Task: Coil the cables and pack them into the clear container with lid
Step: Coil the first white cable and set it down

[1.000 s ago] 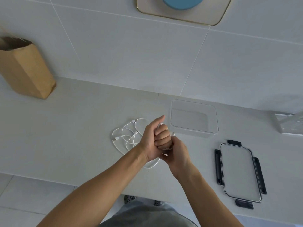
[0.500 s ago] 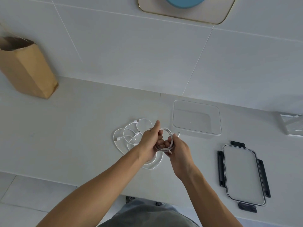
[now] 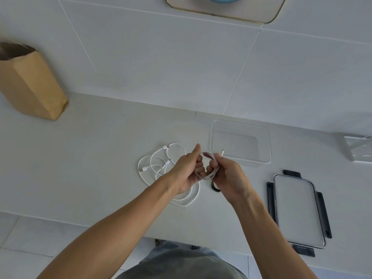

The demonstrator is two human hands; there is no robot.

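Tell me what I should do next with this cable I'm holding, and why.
Probably tuck in the loose plug end, then set the coiled cable into the clear container. Both hands hold it wound, the container sits open just beyond, and more cables wait on the counter.

Single head-worn wide-angle view, looking forward and steeply down over the person's own forearms at the worktop [image 3: 84, 158], close range, tiled wall [image 3: 161, 63] filling the upper frame.
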